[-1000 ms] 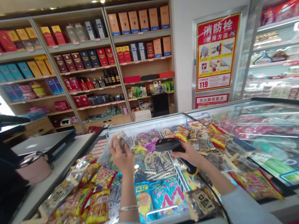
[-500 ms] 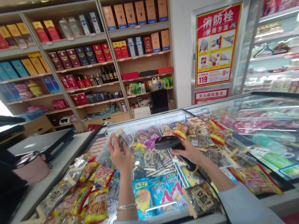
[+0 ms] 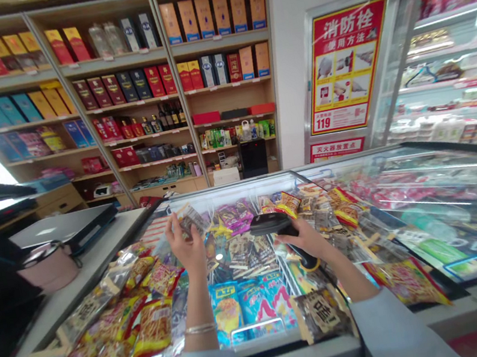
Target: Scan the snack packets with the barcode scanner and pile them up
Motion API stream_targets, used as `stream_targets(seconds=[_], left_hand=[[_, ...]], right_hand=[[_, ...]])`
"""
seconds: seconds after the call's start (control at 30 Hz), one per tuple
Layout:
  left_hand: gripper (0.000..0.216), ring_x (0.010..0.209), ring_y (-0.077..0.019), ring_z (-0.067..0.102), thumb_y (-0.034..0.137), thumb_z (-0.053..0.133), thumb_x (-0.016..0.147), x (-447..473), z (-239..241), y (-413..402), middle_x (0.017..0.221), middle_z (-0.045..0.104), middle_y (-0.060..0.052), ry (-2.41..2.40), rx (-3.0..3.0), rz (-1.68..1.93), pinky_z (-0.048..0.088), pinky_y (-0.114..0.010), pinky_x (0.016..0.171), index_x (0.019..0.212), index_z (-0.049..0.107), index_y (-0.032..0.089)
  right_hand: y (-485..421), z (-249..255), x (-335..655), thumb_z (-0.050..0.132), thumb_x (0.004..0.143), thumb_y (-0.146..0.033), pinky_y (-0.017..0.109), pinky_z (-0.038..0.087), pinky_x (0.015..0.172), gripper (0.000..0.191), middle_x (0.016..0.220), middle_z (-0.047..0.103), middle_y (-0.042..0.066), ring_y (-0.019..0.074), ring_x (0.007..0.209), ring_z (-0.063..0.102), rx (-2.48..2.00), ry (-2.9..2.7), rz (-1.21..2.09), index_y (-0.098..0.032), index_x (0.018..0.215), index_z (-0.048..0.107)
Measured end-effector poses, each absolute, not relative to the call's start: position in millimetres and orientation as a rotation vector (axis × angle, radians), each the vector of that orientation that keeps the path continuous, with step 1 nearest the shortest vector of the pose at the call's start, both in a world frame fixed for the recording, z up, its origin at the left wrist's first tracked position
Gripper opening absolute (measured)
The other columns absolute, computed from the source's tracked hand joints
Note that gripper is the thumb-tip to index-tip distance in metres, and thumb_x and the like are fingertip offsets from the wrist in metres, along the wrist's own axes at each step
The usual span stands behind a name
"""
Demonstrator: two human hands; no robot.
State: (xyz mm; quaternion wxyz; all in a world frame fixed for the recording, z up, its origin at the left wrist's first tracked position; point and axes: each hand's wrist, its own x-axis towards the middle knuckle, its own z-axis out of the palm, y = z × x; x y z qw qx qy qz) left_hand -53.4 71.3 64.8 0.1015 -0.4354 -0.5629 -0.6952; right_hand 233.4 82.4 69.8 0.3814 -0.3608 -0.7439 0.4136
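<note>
My left hand [image 3: 187,249] is raised over the glass lid of a chest freezer [image 3: 451,191] and pinches a small dark snack packet [image 3: 191,218] by its lower edge. My right hand [image 3: 306,241] grips a black handheld barcode scanner [image 3: 274,225] with a yellow band at the base of its handle; the scanner head faces left toward the packet, a short gap apart. The scanner's black cable [image 3: 351,312] runs down past my right sleeve. Many snack packets lie on the lid under both hands.
Red and yellow snack bags [image 3: 110,340] lie heaped at the left, more at the right [image 3: 409,281]. A counter on the left carries a pink pouch [image 3: 50,268] and a laptop [image 3: 64,227]. Shelves of boxed goods [image 3: 136,86] line the back wall; an open chiller [image 3: 454,75] stands at the right.
Both hands have stayed nearly still, packet and scanner drifting slightly upward in view. The camera has tilted a little, so the shelves sit lower in the frame.
</note>
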Motion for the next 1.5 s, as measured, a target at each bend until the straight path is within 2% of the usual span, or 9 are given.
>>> stream_targets(seconds=[0.23,0.43,0.63,0.73,0.83,0.93,1.2,1.4,1.5], left_hand=[[0.059,0.112,-0.0222,0.054,0.029,0.057,0.081,-53.0,64.4,72.0,0.135,0.045,-0.013,-1.645,-1.295,-2.060,0.054,-0.023,0.070,0.138,0.044,0.023],[0.057,0.112,-0.0224,0.054,0.028,0.057,0.080,-52.1,66.7,70.0,0.133,0.046,-0.013,-1.633,-1.294,-2.064,0.053,-0.020,0.065,0.137,0.047,0.023],[0.058,0.098,-0.0165,0.059,0.032,0.059,0.081,-41.7,66.5,71.9,0.133,0.045,-0.013,-1.563,-1.325,-2.207,0.054,-0.020,0.069,0.137,0.047,0.024],[0.059,0.093,-0.0150,0.060,0.037,0.059,0.082,-30.4,65.6,72.8,0.132,0.045,-0.012,-1.534,-1.428,-2.231,0.054,-0.021,0.069,0.138,0.045,0.024],[0.059,0.105,-0.0195,0.057,0.038,0.058,0.083,-24.9,65.4,72.0,0.132,0.045,-0.012,-1.529,-1.489,-2.067,0.055,-0.022,0.069,0.139,0.043,0.025],[0.058,0.116,-0.0230,0.052,0.034,0.056,0.084,-27.1,66.3,70.7,0.134,0.044,-0.013,-1.544,-1.425,-1.954,0.055,-0.026,0.076,0.140,0.041,0.026],[0.059,0.118,-0.0236,0.051,0.030,0.056,0.084,-30.8,67.0,69.9,0.134,0.044,-0.012,-1.570,-1.389,-1.907,0.054,-0.029,0.080,0.140,0.041,0.027],[0.059,0.117,-0.0230,0.052,0.028,0.057,0.082,-30.1,69.2,67.7,0.135,0.045,-0.013,-1.613,-1.387,-1.961,0.054,-0.022,0.068,0.139,0.043,0.024],[0.058,0.107,-0.0203,0.057,0.027,0.057,0.081,-29.2,73.1,64.3,0.133,0.047,-0.013,-1.648,-1.388,-2.007,0.051,-0.017,0.057,0.138,0.045,0.023]], right_hand=[[79.9,71.8,234.2,0.064,0.074,-0.036,0.025,0.041,0.046,0.025,0.046,0.059,0.001,0.0147,0.042,0.054,-0.921,-1.909,1.020,-0.013,0.068,0.069],[78.1,73.8,233.6,0.064,0.075,-0.037,0.025,0.041,0.045,0.025,0.046,0.059,0.001,0.0140,0.041,0.053,-0.910,-1.912,1.056,-0.013,0.069,0.069],[81.5,68.6,230.1,0.068,0.071,-0.040,0.027,0.043,0.045,0.026,0.066,0.069,0.006,0.0143,0.043,0.055,-0.856,-1.746,1.088,-0.015,0.073,0.065],[80.1,68.6,226.8,0.070,0.068,-0.038,0.026,0.041,0.044,0.024,0.057,0.064,0.003,0.0137,0.042,0.052,-0.825,-1.726,1.112,-0.015,0.069,0.063],[76.3,70.6,224.2,0.069,0.069,-0.038,0.025,0.040,0.044,0.024,0.049,0.057,-0.001,0.0125,0.040,0.049,-0.842,-1.742,1.102,-0.016,0.066,0.062],[72.2,73.9,223.6,0.067,0.071,-0.038,0.025,0.039,0.044,0.024,0.046,0.052,-0.003,0.0114,0.039,0.046,-0.857,-1.760,1.083,-0.017,0.066,0.059],[70.3,74.5,227.1,0.062,0.073,-0.034,0.024,0.039,0.046,0.021,0.047,0.053,-0.001,0.0128,0.042,0.049,-0.904,-1.912,1.037,-0.017,0.061,0.055],[66.8,77.5,224.9,0.061,0.073,-0.035,0.024,0.036,0.045,0.023,0.046,0.050,-0.002,0.0118,0.043,0.045,-0.927,-1.931,0.963,-0.017,0.060,0.055],[67.8,76.3,225.2,0.064,0.070,-0.036,0.023,0.032,0.045,0.022,0.048,0.047,-0.002,0.0115,0.047,0.042,-0.942,-1.936,0.824,-0.016,0.060,0.057]])
